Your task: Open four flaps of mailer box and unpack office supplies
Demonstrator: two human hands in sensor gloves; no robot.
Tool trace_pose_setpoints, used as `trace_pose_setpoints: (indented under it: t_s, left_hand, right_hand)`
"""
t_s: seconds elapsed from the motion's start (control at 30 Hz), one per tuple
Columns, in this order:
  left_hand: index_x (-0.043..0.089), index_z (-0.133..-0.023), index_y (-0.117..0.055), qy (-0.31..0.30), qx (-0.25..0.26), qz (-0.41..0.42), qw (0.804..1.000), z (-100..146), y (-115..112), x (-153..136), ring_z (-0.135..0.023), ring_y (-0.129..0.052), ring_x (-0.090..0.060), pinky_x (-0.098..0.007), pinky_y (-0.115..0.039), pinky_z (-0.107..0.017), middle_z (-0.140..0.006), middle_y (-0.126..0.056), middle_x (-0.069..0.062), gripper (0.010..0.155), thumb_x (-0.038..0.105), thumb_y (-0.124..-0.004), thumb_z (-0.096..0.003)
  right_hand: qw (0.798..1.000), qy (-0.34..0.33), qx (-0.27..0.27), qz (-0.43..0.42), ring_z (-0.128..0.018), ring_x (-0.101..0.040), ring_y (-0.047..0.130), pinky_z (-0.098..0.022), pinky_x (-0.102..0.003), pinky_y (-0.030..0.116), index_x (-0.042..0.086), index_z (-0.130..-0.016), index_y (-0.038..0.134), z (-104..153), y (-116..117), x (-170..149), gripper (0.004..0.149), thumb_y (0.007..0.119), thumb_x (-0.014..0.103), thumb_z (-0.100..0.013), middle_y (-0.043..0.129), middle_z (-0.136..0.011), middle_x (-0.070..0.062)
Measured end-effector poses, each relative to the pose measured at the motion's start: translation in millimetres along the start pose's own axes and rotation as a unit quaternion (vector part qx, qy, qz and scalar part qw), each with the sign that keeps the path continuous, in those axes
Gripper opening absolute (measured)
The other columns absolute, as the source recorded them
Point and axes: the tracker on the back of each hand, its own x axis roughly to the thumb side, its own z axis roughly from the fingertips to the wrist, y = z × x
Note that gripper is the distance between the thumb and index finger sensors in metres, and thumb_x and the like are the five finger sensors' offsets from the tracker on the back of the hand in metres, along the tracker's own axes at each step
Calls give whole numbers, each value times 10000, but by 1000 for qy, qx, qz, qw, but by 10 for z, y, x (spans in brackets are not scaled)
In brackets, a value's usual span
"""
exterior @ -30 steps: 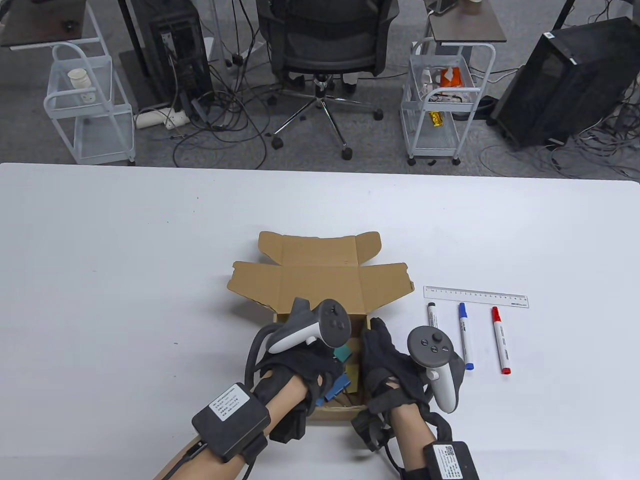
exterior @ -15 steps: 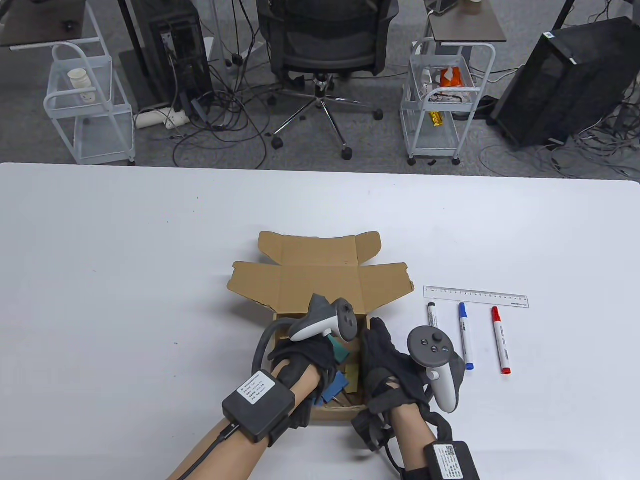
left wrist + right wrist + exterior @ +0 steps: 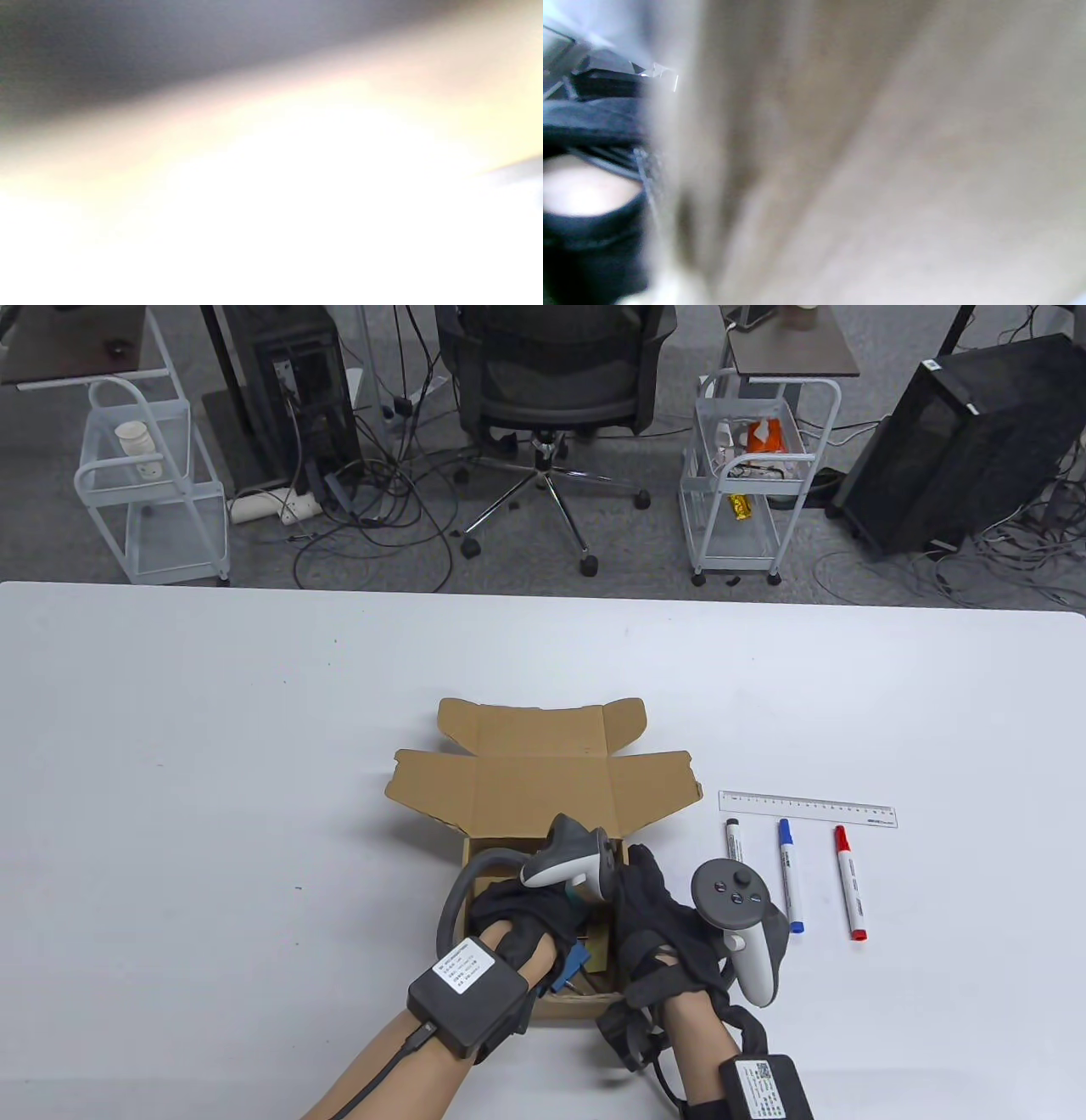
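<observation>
Office or computer lab. Landmark: white table (image 3: 254, 712). Beyond its far edge: mesh office chair (image 3: 556, 381), two tower PCs (image 3: 967, 441) (image 3: 301, 398), wire trolleys (image 3: 751, 475), floor cables (image 3: 399, 526), power strip (image 3: 271, 506).

White table (image 3: 212, 712), open mailer box (image 3: 543, 780), ruler (image 3: 806, 808), three markers (image 3: 789, 875) (capped)

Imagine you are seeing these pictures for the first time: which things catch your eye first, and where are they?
First, the open cardboard mailer box at the table's near middle, flaps spread, with the gloved left hand reaching inside and the right hand on its right wall. Next, to the right of the box, three markers, black-capped, blue and red, lie side by side below a clear ruler.
</observation>
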Motion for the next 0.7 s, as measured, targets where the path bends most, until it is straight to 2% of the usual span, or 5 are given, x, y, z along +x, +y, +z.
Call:
trace_pose_setpoints:
  t_s: [0.3,0.33,0.37,0.4,0.7]
  left_hand:
    - [-81,-1090,-458,-30,20,16,999,54,-9,-48,-880,-897,-424,-536,-771,-644,-1046,-676,-242,663,371,-646,-643]
    - [-152,-1071,-473,-33,23,17,999,62,-5,-54,-857,-910,-420,-534,-777,-632,-1034,-686,-244,706,371,-659,-635]
    - [-150,-1062,-479,-39,25,20,999,74,3,-66,-844,-914,-409,-530,-777,-624,-1026,-692,-237,707,371,-677,-627]
    - [-18,-1074,-465,-35,38,26,998,97,8,-79,-834,-910,-392,-514,-776,-624,-1031,-681,-221,633,340,-715,-615]
    - [-28,-1063,-469,-59,69,44,995,267,107,-161,-817,-892,-432,-510,-778,-611,-1022,-678,-222,639,329,-733,-602]
  right_hand:
    - [1000,0,1,1,-970,-673,570,-684,-730,568,34,-1166,264,-1,-4,1,654,401,414,-652,432,-1182,-410]
    - [1000,0,2,1,-969,-674,571,-684,-730,568,35,-1166,264,-1,-5,1,654,401,414,-651,430,-1181,-412]
    - [1000,0,2,1,-968,-674,572,-683,-730,568,36,-1166,264,-1,-6,0,654,401,415,-651,429,-1182,-409]
    - [1000,0,2,1,-972,-671,568,-685,-730,567,34,-1167,263,-2,-6,0,655,401,415,-651,430,-1182,-410]
    - [1000,1,4,1,-969,-670,577,-685,-729,569,38,-1169,266,-5,-8,1,657,403,421,-653,428,-1183,-412]
